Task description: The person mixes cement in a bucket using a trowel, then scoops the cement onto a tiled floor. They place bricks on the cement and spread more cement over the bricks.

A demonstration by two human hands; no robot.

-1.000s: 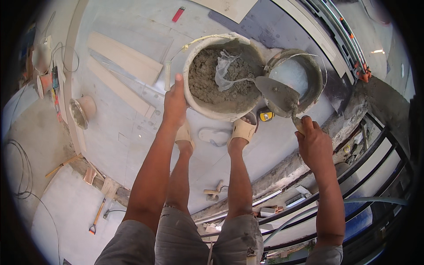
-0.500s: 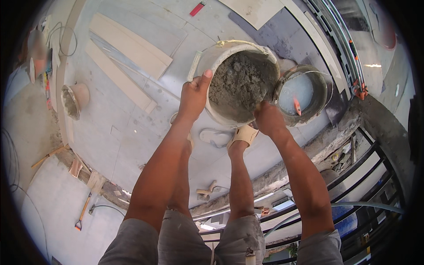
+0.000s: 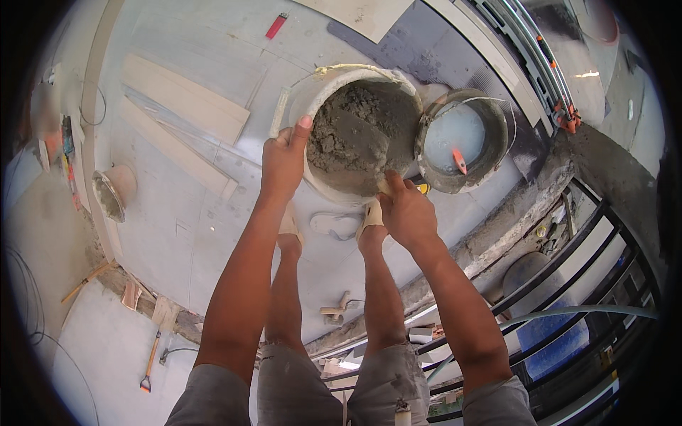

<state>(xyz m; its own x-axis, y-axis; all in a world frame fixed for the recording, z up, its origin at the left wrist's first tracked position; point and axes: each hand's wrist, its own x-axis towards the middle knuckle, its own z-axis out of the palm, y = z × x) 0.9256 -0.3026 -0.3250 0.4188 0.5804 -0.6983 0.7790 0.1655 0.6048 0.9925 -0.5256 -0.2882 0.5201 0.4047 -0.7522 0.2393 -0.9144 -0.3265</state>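
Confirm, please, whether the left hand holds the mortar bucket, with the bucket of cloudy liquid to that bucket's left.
Not quite: the head view shows the bucket of cloudy liquid to the right of the mortar bucket, not its left; the left hand does hold the mortar bucket.

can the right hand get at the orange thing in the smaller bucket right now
Probably yes: the smaller bucket is open at the top, close by the right hand, and nothing seems to cover the orange thing. But that hand grips a handle, so it would likely need freeing first.
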